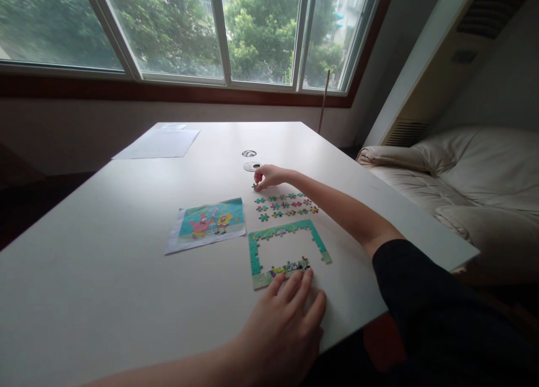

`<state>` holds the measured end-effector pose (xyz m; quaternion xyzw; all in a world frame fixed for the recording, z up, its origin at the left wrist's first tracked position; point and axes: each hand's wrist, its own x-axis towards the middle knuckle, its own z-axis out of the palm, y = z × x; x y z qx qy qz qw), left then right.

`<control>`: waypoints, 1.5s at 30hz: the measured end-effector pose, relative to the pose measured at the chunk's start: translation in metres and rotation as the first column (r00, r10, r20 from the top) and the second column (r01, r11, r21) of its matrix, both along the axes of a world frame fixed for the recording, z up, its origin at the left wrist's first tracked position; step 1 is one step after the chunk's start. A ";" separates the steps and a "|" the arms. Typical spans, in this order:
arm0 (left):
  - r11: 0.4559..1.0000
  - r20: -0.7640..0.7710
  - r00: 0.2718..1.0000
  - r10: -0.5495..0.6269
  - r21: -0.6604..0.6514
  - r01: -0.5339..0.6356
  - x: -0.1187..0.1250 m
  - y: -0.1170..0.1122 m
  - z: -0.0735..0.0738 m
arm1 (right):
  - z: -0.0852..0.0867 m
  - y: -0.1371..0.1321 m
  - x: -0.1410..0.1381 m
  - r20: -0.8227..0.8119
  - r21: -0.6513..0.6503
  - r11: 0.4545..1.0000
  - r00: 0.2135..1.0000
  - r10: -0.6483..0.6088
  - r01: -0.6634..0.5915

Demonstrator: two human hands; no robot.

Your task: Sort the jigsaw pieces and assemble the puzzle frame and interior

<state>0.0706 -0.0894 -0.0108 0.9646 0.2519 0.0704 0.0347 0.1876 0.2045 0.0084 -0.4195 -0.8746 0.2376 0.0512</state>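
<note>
My right hand (pixel 270 176) reaches across the table and pinches a small greenish jigsaw piece (pixel 255 187) at its fingertips, just behind the loose pieces. Several loose jigsaw pieces (pixel 275 206) lie in rows under my right forearm, which may cover some at the right. Nearer to me is a partly joined puzzle frame (pixel 254 258), mostly teal, with a bare middle and a gap at the lower right corner. My left hand (pixel 288 314) lies palm down, fingers apart and outstretched, with its fingertips on the frame's bottom edge.
A printed cartoon picture (pixel 210 224) lies left of the puzzle. White paper sheets (pixel 158 144) rest at the table's far left. Two round cable-hole fittings (pixel 249 153) sit in the white table (pixel 126 263) beyond my right hand. A cream sofa (pixel 484 179) stands to the right.
</note>
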 end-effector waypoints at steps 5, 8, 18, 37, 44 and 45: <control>1.000 0.016 1.000 0.004 0.010 -0.005 0.000 0.003 -0.004 | 0.002 -0.028 0.011 -0.224 0.081 0.996 0.973 0.048 -0.030; 0.998 0.031 0.999 -0.016 0.069 0.014 -0.001 0.005 -0.008 | 0.009 -0.060 0.026 -0.364 0.045 0.996 0.927 0.089 -0.078; 0.986 0.053 0.999 -0.006 0.167 -0.003 0.002 0.003 -0.015 | 0.026 -0.183 0.090 -0.243 -0.231 0.950 0.958 0.152 -0.210; 0.981 0.045 0.999 0.016 0.192 -0.024 0.003 0.002 -0.016 | 0.017 -0.212 0.091 -0.087 -0.179 0.978 0.991 0.098 -0.112; 0.980 0.052 0.998 0.021 0.198 -0.031 0.004 0.002 -0.016 | 0.015 -0.214 0.089 -0.041 -0.119 0.987 0.994 0.103 -0.107; 0.979 0.054 0.998 0.026 0.199 -0.036 0.004 0.002 -0.016 | 0.016 -0.214 0.089 -0.038 -0.108 0.988 0.994 0.103 -0.106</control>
